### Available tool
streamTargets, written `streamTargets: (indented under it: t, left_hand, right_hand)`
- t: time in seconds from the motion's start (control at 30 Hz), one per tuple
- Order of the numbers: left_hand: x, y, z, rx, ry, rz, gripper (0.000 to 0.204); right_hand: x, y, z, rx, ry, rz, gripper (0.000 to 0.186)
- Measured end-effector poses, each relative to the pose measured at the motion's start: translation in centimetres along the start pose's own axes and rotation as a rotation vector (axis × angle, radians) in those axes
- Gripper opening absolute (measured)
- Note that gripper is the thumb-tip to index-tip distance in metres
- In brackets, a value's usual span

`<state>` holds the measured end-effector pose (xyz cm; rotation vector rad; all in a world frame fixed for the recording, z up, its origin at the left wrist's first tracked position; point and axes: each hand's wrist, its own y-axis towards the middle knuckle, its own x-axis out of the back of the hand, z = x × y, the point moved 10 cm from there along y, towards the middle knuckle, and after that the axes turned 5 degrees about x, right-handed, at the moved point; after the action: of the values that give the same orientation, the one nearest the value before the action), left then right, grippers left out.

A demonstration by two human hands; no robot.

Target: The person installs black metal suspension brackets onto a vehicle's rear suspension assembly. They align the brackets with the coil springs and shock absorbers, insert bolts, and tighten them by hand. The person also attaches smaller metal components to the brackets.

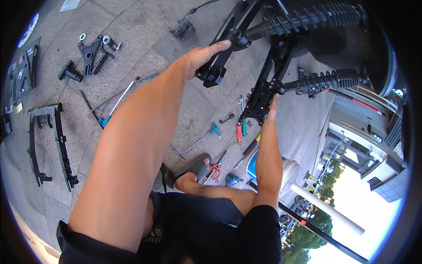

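My left hand [201, 58] is wrapped round one black metal arm of a scooter or motorcycle swingarm [214, 70], its thumb stretched along the top. The other arm of that frame [263, 99] rests in my right hand [271, 109], whose thumb shows on the near side while most fingers are hidden behind the metal. A black coil-spring shock absorber [314, 18] meets the frame on the left hand's side. A second shock absorber [332, 80] joins it beside my right hand. Both run toward a dark rounded body, probably a wheel, at the upper right.
On the paving at left lie a worn fork-shaped frame [57, 141] and a black triangular bracket [89, 53]. Nearer are a blue-handled T-wrench [105, 120], a teal T-handle tool [215, 129], a red screwdriver [239, 132], red-handled scissors [214, 172] and a bucket [289, 171].
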<state>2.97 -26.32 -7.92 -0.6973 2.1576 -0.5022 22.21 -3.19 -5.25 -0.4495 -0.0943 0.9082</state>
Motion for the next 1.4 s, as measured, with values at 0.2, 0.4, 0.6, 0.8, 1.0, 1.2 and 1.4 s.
streamTargets:
  t: [0.2, 0.4, 0.6, 0.8, 1.0, 1.2, 1.4]
  left_hand:
    - [0.3, 0.6, -0.2, -0.021, -0.057, 0.013, 0.096]
    - [0.4, 1.2, 0.1, -0.039, -0.031, 0.008, 0.103]
    - [-0.2, 0.9, -0.1, -0.037, -0.064, 0.091, 0.097]
    - [-0.1, 0.7, -0.1, -0.01, -0.058, 0.066, 0.094]
    - [-0.1, 0.3, -0.3, -0.005, -0.064, 0.06, 0.096]
    - [-0.1, 0.4, -0.3, -0.02, -0.042, 0.038, 0.1]
    - [-0.1, 0.1, -0.4, -0.025, -0.044, 0.021, 0.099]
  right_hand:
    - [0.7, 0.2, -0.4, -0.031, -0.021, -0.02, 0.086]
    - [1.1, 0.0, -0.8, -0.059, -0.009, -0.043, 0.087]
    - [1.2, 0.1, -0.8, -0.061, -0.016, -0.052, 0.089]
    - [1.5, 0.2, -1.1, -0.087, 0.016, -0.065, 0.089]
    - [1.2, 0.1, -1.1, -0.095, 0.008, -0.045, 0.09]
    - [0.4, -0.4, -0.8, -0.094, 0.016, -0.017, 0.088]
    - [-0.4, -0.9, -0.5, -0.109, -0.003, -0.029, 0.09]
